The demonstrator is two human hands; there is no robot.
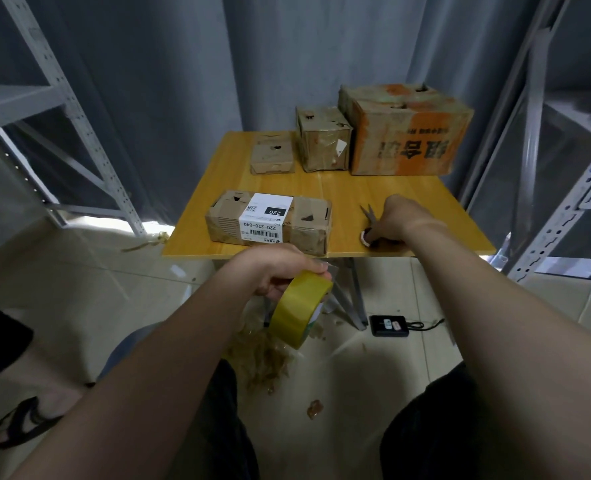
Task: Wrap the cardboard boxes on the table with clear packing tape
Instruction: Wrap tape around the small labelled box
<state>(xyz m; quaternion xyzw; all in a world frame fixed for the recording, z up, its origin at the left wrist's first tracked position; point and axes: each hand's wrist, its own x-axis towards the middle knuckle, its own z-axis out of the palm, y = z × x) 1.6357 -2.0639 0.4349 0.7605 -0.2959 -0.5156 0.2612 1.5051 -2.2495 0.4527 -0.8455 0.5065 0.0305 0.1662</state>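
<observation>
The left hand (280, 271) grips the tape roll (299, 308) just in front of the labelled box (270, 221), likely ready to wrap it; right of that box, the right hand (403, 220) pinches scissors (368, 216) on the desk (339, 188).

A storeroom: grey metal racking (79, 133), taped cardboard boxes (405, 129).

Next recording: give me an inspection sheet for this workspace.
Surface: wooden table, four boxes on it.
Job's things: labelled box near front edge; small box, medium box, large orange box along the back; tape roll; scissors.
Clutter: tape scraps on floor.
Grips: left hand holds tape roll in front of table; right hand grips scissors on table.
Cables: cable from black device on floor.
Surroundings: metal racks, grey curtain.
</observation>
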